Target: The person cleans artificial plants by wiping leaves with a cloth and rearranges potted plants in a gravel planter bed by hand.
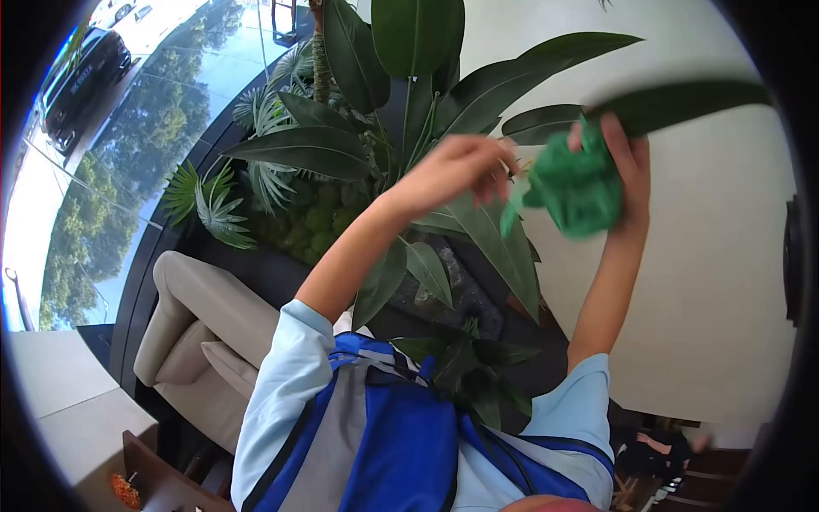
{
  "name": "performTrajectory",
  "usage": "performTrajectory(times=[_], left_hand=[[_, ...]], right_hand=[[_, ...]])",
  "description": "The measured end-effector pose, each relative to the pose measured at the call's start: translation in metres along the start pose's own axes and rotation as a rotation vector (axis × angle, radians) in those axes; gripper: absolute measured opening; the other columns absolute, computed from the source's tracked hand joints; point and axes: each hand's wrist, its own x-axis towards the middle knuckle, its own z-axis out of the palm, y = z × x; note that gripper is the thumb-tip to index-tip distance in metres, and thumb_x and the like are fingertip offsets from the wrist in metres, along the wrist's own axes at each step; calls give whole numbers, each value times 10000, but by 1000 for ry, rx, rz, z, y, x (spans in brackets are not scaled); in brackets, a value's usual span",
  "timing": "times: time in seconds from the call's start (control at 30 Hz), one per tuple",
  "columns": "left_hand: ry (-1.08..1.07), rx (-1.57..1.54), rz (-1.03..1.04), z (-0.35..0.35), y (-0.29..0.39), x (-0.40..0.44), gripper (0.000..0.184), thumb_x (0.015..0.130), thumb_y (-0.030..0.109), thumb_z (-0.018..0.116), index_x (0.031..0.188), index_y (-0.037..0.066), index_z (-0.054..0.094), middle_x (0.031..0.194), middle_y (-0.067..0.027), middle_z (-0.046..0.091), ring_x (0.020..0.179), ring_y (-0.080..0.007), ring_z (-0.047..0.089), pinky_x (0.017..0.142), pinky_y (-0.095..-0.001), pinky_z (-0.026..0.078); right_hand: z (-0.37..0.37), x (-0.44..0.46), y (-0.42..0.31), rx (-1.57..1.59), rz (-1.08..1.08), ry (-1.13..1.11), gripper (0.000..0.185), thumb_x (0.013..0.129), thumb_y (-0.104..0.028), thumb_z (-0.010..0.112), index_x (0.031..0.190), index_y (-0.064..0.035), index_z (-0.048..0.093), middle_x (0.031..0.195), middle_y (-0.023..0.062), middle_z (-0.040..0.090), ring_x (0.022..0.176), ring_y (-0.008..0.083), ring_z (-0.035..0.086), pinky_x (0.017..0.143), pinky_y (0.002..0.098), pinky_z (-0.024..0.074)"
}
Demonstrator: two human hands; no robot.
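Note:
A bunched green cloth (580, 192) is held in my right hand (631, 171), whose fingers are closed round its upper side. A long dark leaf (682, 104), blurred by motion, runs rightward from behind those fingers; whether they grip it too is unclear. Just left of the cloth is my left hand (469, 171), somewhat blurred, its fingers bent but apart, with nothing clearly between them. Thin green ends of the cloth hang close to its fingertips. Around and below both hands spread the broad leaves of a tall plant (503, 247).
Smaller fan-leaved plants (222, 205) and green moss (320, 222) lie beyond my left arm. A beige armchair (205, 341) stands at the left beside a window (162, 128). A pale wall (708, 282) is at the right. Another person (657, 452) in dark clothes appears lower right.

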Motion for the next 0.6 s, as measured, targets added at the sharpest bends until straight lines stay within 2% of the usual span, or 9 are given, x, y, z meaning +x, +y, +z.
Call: performTrajectory(times=[0.03, 0.07, 0.1, 0.17, 0.3, 0.37, 0.43, 0.53, 0.6], left_hand=[[269, 229, 122, -22, -26, 8, 360, 1035, 323, 526, 1034, -10, 662, 766, -51, 688, 667, -104, 617, 598, -267, 491], [531, 519, 58, -31, -24, 5, 283, 988, 254, 612, 1089, -5, 668, 846, -67, 719, 780, -97, 659, 646, -272, 519], [696, 516, 256, -49, -51, 15, 241, 927, 171, 692, 1106, 10, 679, 893, -90, 729, 824, -113, 686, 691, -284, 554], [788, 560, 319, -63, -59, 22, 245, 888, 113, 720, 1103, -1, 686, 962, -115, 725, 821, -136, 710, 731, -293, 583], [846, 544, 388, -70, -59, 37, 304, 850, 111, 757, 1123, -5, 690, 1032, -130, 705, 796, -146, 714, 751, -291, 595], [784, 574, 354, -74, -57, 43, 379, 823, 122, 784, 1171, 7, 687, 1077, -136, 684, 808, -142, 716, 759, -290, 598], [788, 576, 361, -79, -61, 47, 377, 812, 127, 794, 1163, 20, 709, 1003, -130, 714, 812, -137, 718, 745, -283, 586], [750, 499, 228, -83, -65, 51, 314, 818, 152, 791, 1107, 38, 747, 843, -103, 751, 818, -121, 719, 734, -280, 555], [730, 488, 247, -87, -67, 52, 308, 823, 149, 789, 1110, 46, 748, 853, -106, 753, 817, -126, 721, 741, -281, 556]], right_hand=[[1, 19, 5, -205, -18, 37, 248, 981, -224, 665, 1025, 19, 673, 811, 89, 705, 730, 158, 676, 668, 305, 534], [8, 34, 13, -260, -52, 56, 255, 965, -235, 696, 986, 19, 692, 812, 97, 727, 716, 149, 691, 672, 287, 545], [14, 46, 19, -352, -70, 40, 251, 960, -231, 706, 976, 19, 713, 833, 92, 742, 725, 136, 696, 679, 277, 551], [25, 65, 41, -398, -118, -18, 257, 962, -234, 703, 992, 20, 730, 846, 80, 753, 735, 125, 698, 686, 270, 551], [34, 87, 80, -376, -162, -131, 256, 963, -228, 700, 994, 24, 733, 868, 82, 760, 760, 118, 705, 695, 266, 556], [39, 92, 84, -257, -11, -163, 255, 966, -222, 694, 1014, 27, 721, 878, 86, 757, 789, 132, 716, 714, 271, 568], [34, 99, 92, -276, -18, -181, 255, 969, -218, 690, 1033, 28, 711, 890, 93, 755, 814, 146, 722, 726, 279, 576], [31, 106, 93, -273, -30, -210, 252, 973, -210, 684, 1061, 26, 696, 909, 105, 750, 858, 171, 731, 744, 294, 588], [30, 106, 92, -254, 6, -241, 242, 979, -191, 673, 1097, 20, 677, 939, 116, 744, 911, 192, 732, 761, 308, 596]])
